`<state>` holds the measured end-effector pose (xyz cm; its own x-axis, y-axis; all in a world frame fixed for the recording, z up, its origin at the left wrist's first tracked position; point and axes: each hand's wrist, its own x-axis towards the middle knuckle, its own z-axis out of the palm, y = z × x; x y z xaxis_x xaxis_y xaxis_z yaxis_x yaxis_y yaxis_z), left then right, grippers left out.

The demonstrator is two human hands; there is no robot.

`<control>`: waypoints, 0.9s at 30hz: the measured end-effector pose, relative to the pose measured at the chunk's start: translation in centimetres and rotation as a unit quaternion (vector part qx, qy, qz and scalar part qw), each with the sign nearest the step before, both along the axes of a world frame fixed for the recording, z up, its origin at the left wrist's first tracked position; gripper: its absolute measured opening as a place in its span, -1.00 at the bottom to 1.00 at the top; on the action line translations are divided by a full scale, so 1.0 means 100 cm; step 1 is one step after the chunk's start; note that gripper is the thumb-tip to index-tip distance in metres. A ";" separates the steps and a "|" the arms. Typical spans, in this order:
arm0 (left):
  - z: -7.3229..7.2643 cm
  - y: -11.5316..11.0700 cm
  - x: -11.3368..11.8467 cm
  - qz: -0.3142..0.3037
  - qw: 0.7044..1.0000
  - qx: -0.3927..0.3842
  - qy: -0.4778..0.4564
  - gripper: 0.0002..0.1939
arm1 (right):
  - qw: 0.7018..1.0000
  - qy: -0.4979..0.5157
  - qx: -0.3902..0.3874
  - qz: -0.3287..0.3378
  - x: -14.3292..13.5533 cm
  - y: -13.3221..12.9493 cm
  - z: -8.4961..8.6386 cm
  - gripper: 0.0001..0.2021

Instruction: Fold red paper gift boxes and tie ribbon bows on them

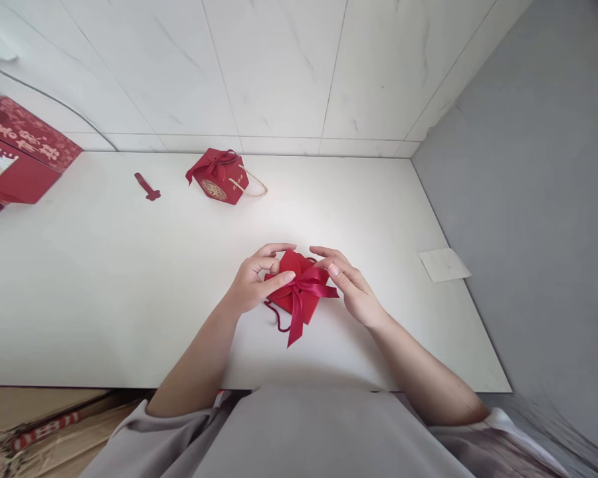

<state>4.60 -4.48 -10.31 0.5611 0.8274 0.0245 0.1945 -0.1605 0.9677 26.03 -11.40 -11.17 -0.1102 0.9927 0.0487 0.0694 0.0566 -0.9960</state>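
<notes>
A small red gift box [306,309] with a ribbon bow tied on top lies on the white table in front of me. My left hand [253,282] grips its left side, the thumb pressing on top near the knot and the other fingers curled at the far side. At the right side, my right hand [356,285] has thumb and index finger closed at the upper loop of the red ribbon [316,284], with the other fingers stretched past the far corner. Two ribbon tails hang toward me and to the right. A dark red cord handle [279,318] sticks out at the lower left.
Toward the back stands another red box [224,186] with a bow and a gold rope handle [256,192]. Left of it lies a small dark red strip [147,187]. A large red carton [34,159] is at far left, a white paper [443,265] at the right edge.
</notes>
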 end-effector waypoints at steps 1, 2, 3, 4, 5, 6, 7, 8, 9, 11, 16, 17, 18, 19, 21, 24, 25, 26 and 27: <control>0.000 0.000 0.000 0.001 1.000 0.012 0.005 -0.53 | 1.000 0.012 -0.003 0.010 0.000 0.000 0.000 -0.66; 0.000 -0.001 0.000 0.001 1.000 0.019 0.008 -0.53 | 1.000 0.022 -0.001 0.018 0.000 0.000 0.000 -0.66; 0.000 -0.001 0.000 0.001 1.000 0.023 0.010 -0.55 | 0.999 0.028 0.000 0.025 0.000 0.000 0.000 -0.69; 0.001 -0.002 0.000 0.002 1.000 0.024 0.010 -0.59 | 0.999 0.031 0.001 0.030 0.000 0.000 0.000 -0.74; 0.001 -0.002 0.000 0.004 1.000 0.026 0.011 -0.66 | 0.999 0.030 0.000 0.034 0.000 0.000 0.000 -0.78; 0.002 -0.003 0.000 0.005 0.999 0.029 0.014 -0.75 | 0.999 0.029 -0.003 0.036 0.000 0.000 0.000 -0.81; 0.003 -0.004 0.001 0.003 0.999 0.036 0.021 -0.83 | 0.999 0.030 -0.008 0.037 0.000 0.000 0.000 -0.81; 0.004 -0.005 0.001 0.000 0.998 0.049 0.030 -0.86 | 0.999 0.035 -0.014 0.035 -0.001 0.000 0.001 -0.80; 0.005 -0.006 0.002 -0.005 0.997 0.065 0.043 -0.86 | 0.998 0.043 -0.022 0.033 -0.001 0.001 0.001 -0.76; 0.007 -0.008 0.004 -0.018 0.993 0.098 0.071 -0.92 | 0.997 0.061 -0.036 0.026 -0.002 0.001 0.001 -0.71; 0.010 -0.012 0.006 -0.023 0.987 0.113 0.109 -0.96 | 0.997 0.072 -0.040 0.013 -0.003 0.002 0.002 -0.72; 0.010 -0.013 0.007 -0.022 0.987 0.112 0.113 -0.96 | 0.996 0.073 -0.040 0.008 -0.003 0.002 0.002 -0.72; 0.010 -0.013 0.007 -0.022 0.987 0.113 0.115 -0.96 | 0.996 0.077 -0.041 0.004 -0.002 0.003 0.002 -0.72; 0.010 -0.013 0.007 -0.024 0.986 0.115 0.118 -0.96 | 0.996 0.082 -0.043 0.001 -0.002 0.004 0.001 -0.71; 0.010 -0.013 0.008 -0.031 0.985 0.118 0.121 -0.96 | 0.994 0.099 -0.048 -0.001 -0.002 0.005 0.000 -0.70; 0.011 -0.013 0.009 -0.040 0.985 0.117 0.124 -0.96 | 0.990 0.128 -0.054 -0.005 -0.003 0.006 -0.002 -0.70; 0.011 -0.013 0.009 -0.042 0.984 0.116 0.125 -0.96 | 0.989 0.137 -0.057 -0.004 -0.003 0.007 -0.003 -0.70; 0.011 -0.012 0.009 -0.044 0.984 0.116 0.125 -0.95 | 0.987 0.146 -0.062 -0.003 -0.003 0.007 -0.004 -0.70; 0.011 -0.012 0.009 -0.045 0.984 0.115 0.125 -0.95 | 0.986 0.153 -0.068 -0.002 -0.003 0.007 -0.005 -0.70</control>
